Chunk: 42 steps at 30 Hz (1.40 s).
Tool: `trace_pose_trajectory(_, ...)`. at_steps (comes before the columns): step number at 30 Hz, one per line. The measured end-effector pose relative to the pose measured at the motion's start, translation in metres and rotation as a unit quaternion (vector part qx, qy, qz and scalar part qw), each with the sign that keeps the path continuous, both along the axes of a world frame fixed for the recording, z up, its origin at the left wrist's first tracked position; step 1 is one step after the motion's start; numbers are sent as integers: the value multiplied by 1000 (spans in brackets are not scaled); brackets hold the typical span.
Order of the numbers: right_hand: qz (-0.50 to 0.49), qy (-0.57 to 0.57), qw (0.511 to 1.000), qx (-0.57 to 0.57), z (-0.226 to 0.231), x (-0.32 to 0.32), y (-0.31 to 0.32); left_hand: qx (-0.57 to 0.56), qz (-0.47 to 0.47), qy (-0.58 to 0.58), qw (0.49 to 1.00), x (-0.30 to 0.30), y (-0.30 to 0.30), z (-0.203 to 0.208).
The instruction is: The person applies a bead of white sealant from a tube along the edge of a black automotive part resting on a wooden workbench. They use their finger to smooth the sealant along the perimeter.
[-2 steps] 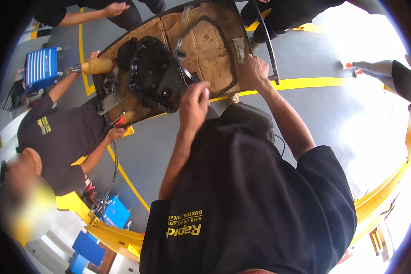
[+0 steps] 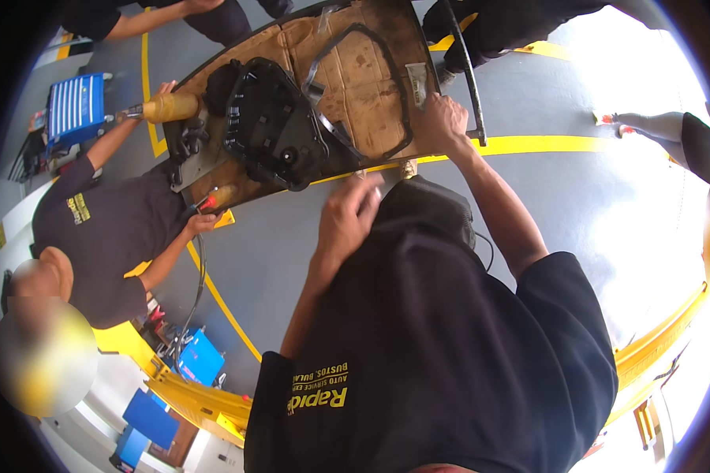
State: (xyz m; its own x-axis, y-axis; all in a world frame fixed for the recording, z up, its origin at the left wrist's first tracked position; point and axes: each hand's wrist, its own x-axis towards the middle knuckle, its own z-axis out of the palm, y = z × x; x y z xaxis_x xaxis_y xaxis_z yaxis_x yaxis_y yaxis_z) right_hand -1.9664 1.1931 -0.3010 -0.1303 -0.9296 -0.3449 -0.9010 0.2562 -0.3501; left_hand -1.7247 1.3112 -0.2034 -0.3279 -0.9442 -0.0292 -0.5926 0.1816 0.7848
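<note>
Black rubber gasket (image 2: 386,87) lay looped on the cardboard-covered worktop (image 2: 371,102), beside a black engine cover (image 2: 272,122). The right hand (image 2: 443,122) pressed on the worktop's near edge, fingers curled; the left hand (image 2: 347,217) hovered loosely closed just below it. A co-worker's hand (image 2: 201,223) held a red-handled tool (image 2: 213,199).

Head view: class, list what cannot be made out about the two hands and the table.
- Left hand: whether it holds anything; the fingertips are blurred and small.
- Right hand: its grip on the cardboard; its own back hides the fingers.
- Table: the far end is cut off by the top edge.
- Floor: washed out by glare on the right.
</note>
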Motion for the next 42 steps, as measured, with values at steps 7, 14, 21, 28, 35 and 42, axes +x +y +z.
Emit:
trace_pose_trajectory(7,-40,-8,998,44,34,-7,2,-9,71,-56,996,13,68,71)
trace_pose_trajectory(14,77,-88,993,-29,142,12,86,-161,68,-44,984,3,40,76)
trace_pose_trajectory(21,156,-249,956,-25,235,86,167,76,-45,-67,994,62,87,84)
trace_pose_trajectory(28,86,-240,962,-103,221,130,212,198,-43,202,958,111,139,88)
trace_pose_trajectory(35,84,-264,956,-101,228,144,237,182,-24,96,978,126,162,100)
trace_pose_trajectory(42,218,-346,899,-157,238,118,220,269,-61,221,935,118,154,114)
